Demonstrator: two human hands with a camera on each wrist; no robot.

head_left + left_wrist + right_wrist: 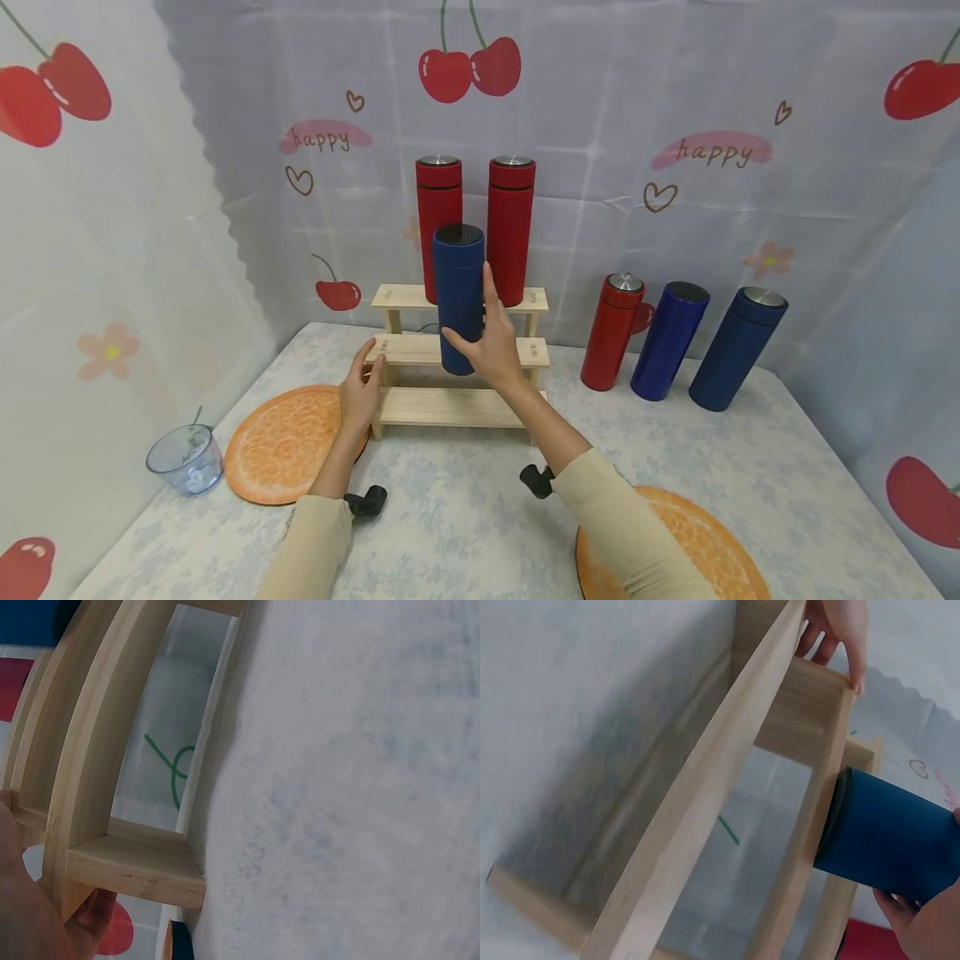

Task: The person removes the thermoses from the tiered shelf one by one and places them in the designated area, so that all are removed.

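My right hand (497,350) grips a dark blue thermos (459,300) from its right side and holds it almost upright at the middle tier of a wooden three-step stand (450,408). In the right wrist view the base of the blue thermos (892,836) is close against the middle step; I cannot tell whether they touch. My left hand (362,398) holds the stand's left end at the middle step, its thumb and fingers around the wood. On the top step, behind the blue thermos, two red thermoses (512,225) with silver lids stand side by side.
Right of the stand are a red thermos (612,333), a glossy blue thermos (670,342) and a dark blue thermos (738,350). An orange-patterned round mat (281,450) and a clear glass (187,462) lie left; another round mat (701,533) is under the right forearm.
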